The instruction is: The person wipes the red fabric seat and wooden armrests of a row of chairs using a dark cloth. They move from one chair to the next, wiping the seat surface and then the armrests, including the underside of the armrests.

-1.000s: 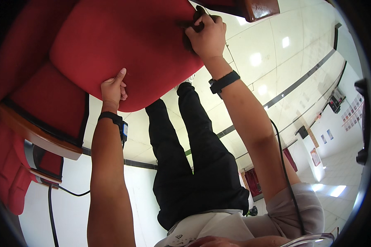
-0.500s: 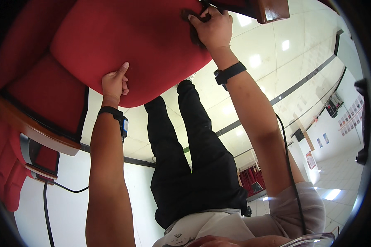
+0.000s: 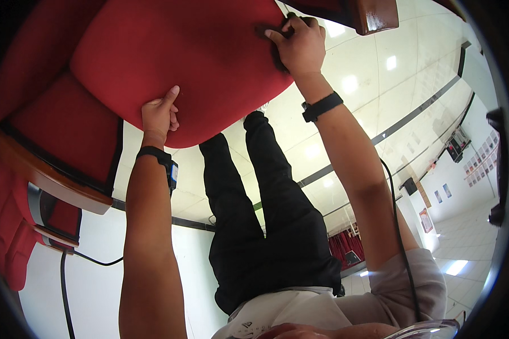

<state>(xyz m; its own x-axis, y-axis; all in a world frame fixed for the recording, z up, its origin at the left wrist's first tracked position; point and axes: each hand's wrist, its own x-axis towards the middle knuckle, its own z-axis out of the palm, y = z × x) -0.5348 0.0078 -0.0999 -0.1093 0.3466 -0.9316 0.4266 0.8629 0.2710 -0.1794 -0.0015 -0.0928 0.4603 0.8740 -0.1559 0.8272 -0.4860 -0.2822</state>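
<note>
A red padded seat point(image 3: 175, 51) fills the upper left, its rounded front edge toward me. My left hand point(image 3: 159, 116) rests on the seat near that edge, fingers curled in and thumb stretched out along the fabric. Nothing shows in it. At the seat's right edge, my right hand point(image 3: 302, 48) is closed with bent fingers and the thumb against the fabric. Something dark shows between its fingers, too unclear to name. Dark brown patches lie beside the thumb and palm; whether they are shadow or an object I cannot tell. Each wrist wears a black band.
Another red seat part with a wooden armrest point(image 3: 56, 169) stands at the left. A second wooden armrest end point(image 3: 377, 16) juts in at the top right. A black cable point(image 3: 396, 226) runs along my right arm. Pale tiled floor point(image 3: 373, 73) spreads beyond my black-trousered legs.
My right hand has shifted slightly right and toward me along the seat's edge, its wrist turning a little. My left hand stays nearly in place on the seat.
</note>
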